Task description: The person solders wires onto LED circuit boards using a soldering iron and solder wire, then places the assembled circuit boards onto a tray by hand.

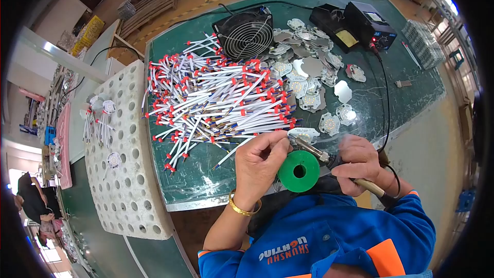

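My right hand (356, 163) is closed round a soldering iron (315, 150), whose metal barrel slants up and left toward my left fingertips. My left hand (263, 160) is pinched shut at the table's front edge; whatever lies between thumb and fingers is too small to make out. Just below the iron's barrel, between both hands, is a green spool (312, 176) with a dark hole in its middle. An LED board (304, 133) lies just beyond the iron's tip, partly covered by it. White wires with red collars (226, 92) form a large heap beyond my left hand.
Behind the wires stands a black fan (248, 35). LED boards (309, 80) are piled to its right. A soldering station (371, 25) sits at the back right, its cable hanging toward my right arm. At left is a white block with holes (126, 175), carrying several wired boards (108, 106).
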Tool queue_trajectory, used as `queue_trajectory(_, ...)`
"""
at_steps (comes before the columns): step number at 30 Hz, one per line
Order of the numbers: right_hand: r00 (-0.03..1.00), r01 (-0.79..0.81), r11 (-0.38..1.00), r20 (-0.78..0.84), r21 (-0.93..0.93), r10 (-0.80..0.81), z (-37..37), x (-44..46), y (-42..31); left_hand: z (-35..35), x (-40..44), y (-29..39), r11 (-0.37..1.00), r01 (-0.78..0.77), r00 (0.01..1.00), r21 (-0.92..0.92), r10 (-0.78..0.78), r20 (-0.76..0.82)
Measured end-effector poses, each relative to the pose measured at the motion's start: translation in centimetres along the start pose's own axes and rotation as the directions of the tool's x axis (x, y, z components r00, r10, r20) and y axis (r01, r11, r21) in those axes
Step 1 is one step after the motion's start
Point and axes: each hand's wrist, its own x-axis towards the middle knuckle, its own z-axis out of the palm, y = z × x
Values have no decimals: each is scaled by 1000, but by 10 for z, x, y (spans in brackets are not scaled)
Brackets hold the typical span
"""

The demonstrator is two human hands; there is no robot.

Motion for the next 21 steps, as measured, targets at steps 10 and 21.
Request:
queue_trajectory(10, 999, 36, 998, 40, -60, -33, 1, 1, 4, -1, -1, 2, 998, -2, 1000, 70, 2, 4)
queue_trajectory(21, 995, 95, 994, 29, -52, -94, -2, 2, 3, -1, 3, 10, 995, 99, 995, 22, -99, -8)
